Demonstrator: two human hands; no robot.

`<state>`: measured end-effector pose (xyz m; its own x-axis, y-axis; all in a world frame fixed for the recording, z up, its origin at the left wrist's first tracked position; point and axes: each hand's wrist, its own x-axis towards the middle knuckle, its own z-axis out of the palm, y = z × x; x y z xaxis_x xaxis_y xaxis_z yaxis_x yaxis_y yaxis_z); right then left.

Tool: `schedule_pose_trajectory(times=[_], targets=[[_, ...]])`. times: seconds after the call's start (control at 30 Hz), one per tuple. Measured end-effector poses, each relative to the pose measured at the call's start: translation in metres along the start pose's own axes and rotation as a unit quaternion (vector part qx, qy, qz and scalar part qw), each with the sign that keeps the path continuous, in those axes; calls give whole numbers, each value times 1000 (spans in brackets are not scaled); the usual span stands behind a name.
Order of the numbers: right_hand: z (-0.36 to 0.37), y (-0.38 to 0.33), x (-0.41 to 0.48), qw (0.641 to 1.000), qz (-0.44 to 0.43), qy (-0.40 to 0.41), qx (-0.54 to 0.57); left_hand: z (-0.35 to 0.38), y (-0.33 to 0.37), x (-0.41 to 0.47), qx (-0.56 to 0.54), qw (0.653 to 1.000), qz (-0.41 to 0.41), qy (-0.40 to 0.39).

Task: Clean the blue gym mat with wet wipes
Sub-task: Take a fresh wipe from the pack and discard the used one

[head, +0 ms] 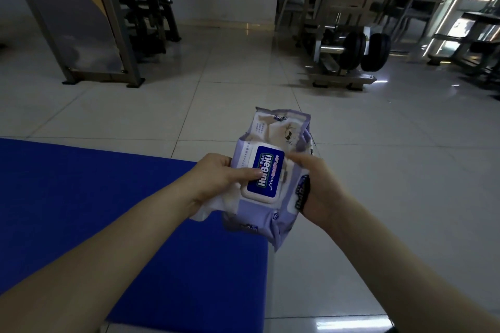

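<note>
I hold a lilac and white pack of wet wipes (273, 149) in the air over the right edge of the blue gym mat (89, 197). Its blue-labelled lid (266, 174) lies flat against the pack. My left hand (219, 177) presses its thumb on the lid and also grips a crumpled white wet wipe (213, 205) that hangs below the palm. My right hand (316, 189) grips the pack's right side from underneath, fingers curled round it.
Pale glossy floor tiles (378, 170) surround the mat. A grey metal machine frame (108, 35) stands at the back left. A weight machine with black plates (362, 48) is at the back right, with chairs (422, 0) behind it.
</note>
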<state>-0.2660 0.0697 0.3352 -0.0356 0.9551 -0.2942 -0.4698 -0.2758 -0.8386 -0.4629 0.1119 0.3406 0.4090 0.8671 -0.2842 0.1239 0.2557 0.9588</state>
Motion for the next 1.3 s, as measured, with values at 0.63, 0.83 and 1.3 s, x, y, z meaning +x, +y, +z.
schedule_pose_trajectory(times=[0.63,0.83,1.3], targets=[[-20,-44,-30,990,-96,94,-30,28,39,1,113,988,100,-39],[-59,-85,-78,972,-156,172,29,93,73,6,232,965,85,-91],[-267,-45,-210,912,-184,362,48,370,22,62,318,911,104,-240]])
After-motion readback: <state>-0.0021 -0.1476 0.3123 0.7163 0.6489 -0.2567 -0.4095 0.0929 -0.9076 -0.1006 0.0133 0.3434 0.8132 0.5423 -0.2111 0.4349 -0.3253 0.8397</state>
